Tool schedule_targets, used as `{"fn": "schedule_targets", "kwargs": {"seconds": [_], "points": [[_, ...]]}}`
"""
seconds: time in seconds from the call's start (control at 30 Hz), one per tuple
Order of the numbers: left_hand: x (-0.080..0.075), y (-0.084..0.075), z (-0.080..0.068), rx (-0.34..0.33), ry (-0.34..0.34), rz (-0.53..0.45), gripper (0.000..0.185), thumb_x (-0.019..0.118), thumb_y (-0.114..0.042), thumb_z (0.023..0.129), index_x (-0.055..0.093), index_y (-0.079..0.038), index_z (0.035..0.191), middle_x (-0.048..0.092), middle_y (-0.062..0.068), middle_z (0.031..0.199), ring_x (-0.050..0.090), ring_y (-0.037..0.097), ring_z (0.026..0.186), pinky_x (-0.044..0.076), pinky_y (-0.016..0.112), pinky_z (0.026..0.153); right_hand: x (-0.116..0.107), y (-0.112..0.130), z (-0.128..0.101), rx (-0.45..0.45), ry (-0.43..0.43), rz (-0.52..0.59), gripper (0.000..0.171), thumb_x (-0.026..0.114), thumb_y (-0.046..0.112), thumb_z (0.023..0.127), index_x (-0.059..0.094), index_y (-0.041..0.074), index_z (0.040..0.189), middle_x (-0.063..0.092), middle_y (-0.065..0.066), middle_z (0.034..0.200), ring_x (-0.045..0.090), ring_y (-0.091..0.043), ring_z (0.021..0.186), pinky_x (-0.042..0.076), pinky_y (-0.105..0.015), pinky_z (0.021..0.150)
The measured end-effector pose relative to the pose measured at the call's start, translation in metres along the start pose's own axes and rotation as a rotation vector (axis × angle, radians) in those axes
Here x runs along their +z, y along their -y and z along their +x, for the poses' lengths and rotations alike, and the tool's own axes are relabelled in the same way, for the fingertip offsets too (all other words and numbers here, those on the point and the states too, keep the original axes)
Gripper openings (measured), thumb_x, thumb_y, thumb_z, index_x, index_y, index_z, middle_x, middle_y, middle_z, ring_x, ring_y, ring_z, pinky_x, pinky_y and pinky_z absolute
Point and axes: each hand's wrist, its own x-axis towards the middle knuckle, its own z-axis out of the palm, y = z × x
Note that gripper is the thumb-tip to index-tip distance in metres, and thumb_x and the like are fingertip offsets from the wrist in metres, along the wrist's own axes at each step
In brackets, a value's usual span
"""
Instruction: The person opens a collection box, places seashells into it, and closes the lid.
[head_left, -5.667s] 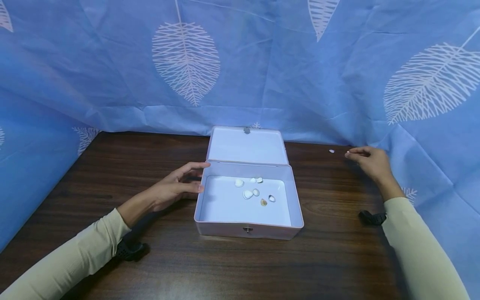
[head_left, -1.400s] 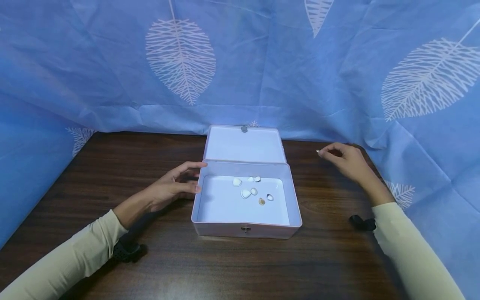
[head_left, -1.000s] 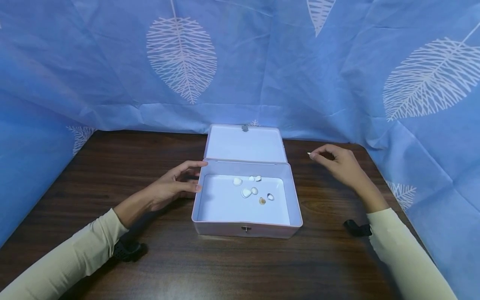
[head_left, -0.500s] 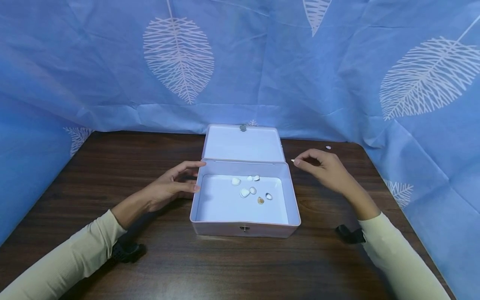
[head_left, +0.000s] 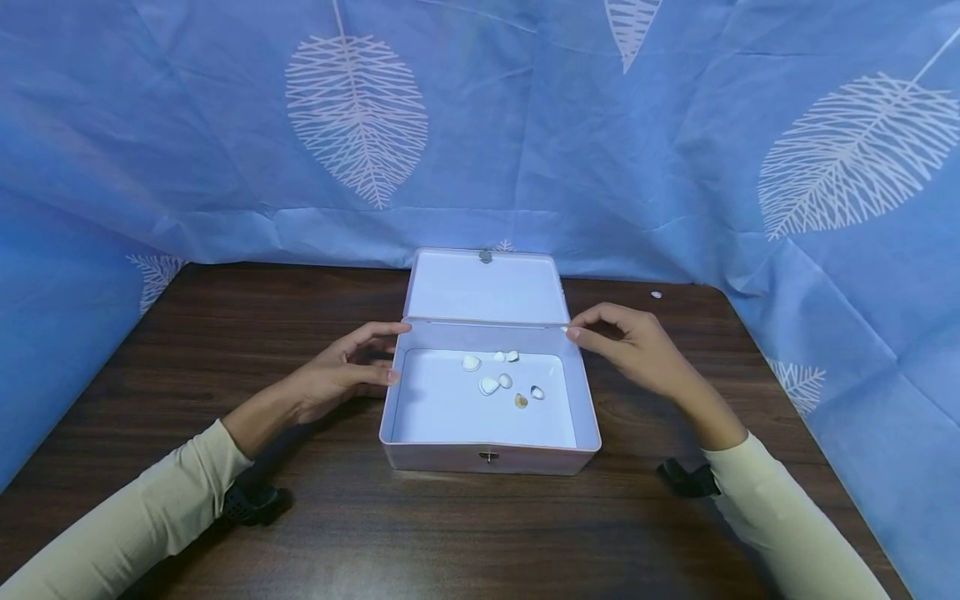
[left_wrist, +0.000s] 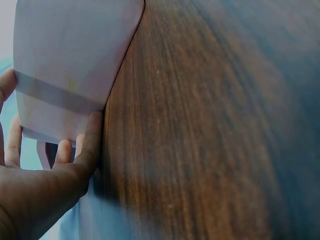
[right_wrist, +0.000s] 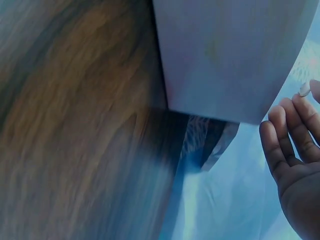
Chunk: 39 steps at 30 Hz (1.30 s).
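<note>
In the head view, a pale metal box (head_left: 489, 461) stands with its lid (head_left: 487, 287) raised at the back. Several seashells lie on its floor, among them a white shell (head_left: 489, 386) and an orange-brown shell (head_left: 521, 401). My left hand (head_left: 330, 375) rests against the box's left side, fingertips at the rim; the left wrist view shows fairly straight fingers on the outer wall (left_wrist: 65, 75). At the back right corner my right hand (head_left: 633, 342) pinches a small white seashell (right_wrist: 304, 89) between thumb and forefinger. Its other fingers (right_wrist: 272, 145) are apart from the shell.
One small white shell (head_left: 656, 294) lies on the dark wooden table (head_left: 337, 533) at the far right. A blue cloth (head_left: 525, 167) with leaf prints hangs behind the table and down both sides. A small clasp (head_left: 489, 456) sticks out from the box front.
My right hand has brought the pinched shell leftward from the far right of the table to the box's back right corner. The left hand stays at the box.
</note>
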Motion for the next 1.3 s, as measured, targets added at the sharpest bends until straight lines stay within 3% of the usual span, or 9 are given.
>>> {"fn": "schedule_targets", "kwargs": {"seconds": [0.3,0.73,1.2,1.3], "points": [[0.0,0.001,0.0,-0.01,-0.002,-0.003,0.079,0.077,-0.011,0.105,0.041,-0.022,0.175,0.03,0.021,0.176,0.039,0.042,0.158,0.054,0.048,0.119,0.014,0.015,0.005,-0.001,0.046,0.025,0.015,0.075,0.023,0.111,0.085,0.015,0.119,0.083,-0.002,0.12,0.07,-0.018,0.108,0.059,-0.029,0.088],[0.0,0.002,0.0,-0.004,0.005,0.003,0.081,0.079,-0.015,0.104,0.041,-0.021,0.175,0.028,0.02,0.177,0.036,0.042,0.159,0.054,0.048,0.119,0.031,0.016,0.012,-0.004,0.06,0.022,0.017,0.077,0.022,0.109,0.085,0.013,0.121,0.083,-0.003,0.118,0.07,-0.02,0.104,0.055,-0.025,0.086],[-0.001,0.001,0.0,-0.001,0.01,0.0,0.079,0.078,-0.013,0.105,0.041,-0.022,0.175,0.029,0.021,0.177,0.037,0.043,0.159,0.054,0.049,0.12,0.011,0.006,0.004,0.042,-0.026,0.065,0.021,0.076,0.027,0.111,0.083,0.012,0.125,0.081,-0.003,0.121,0.065,-0.015,0.094,0.054,-0.025,0.078],[-0.001,0.001,0.0,-0.005,0.013,-0.001,0.08,0.078,-0.014,0.105,0.041,-0.023,0.175,0.028,0.02,0.178,0.037,0.043,0.16,0.054,0.049,0.121,0.005,0.002,0.002,0.064,-0.047,0.098,0.023,0.075,0.027,0.112,0.082,0.011,0.126,0.08,-0.003,0.124,0.069,-0.012,0.1,0.056,-0.022,0.082]]}}
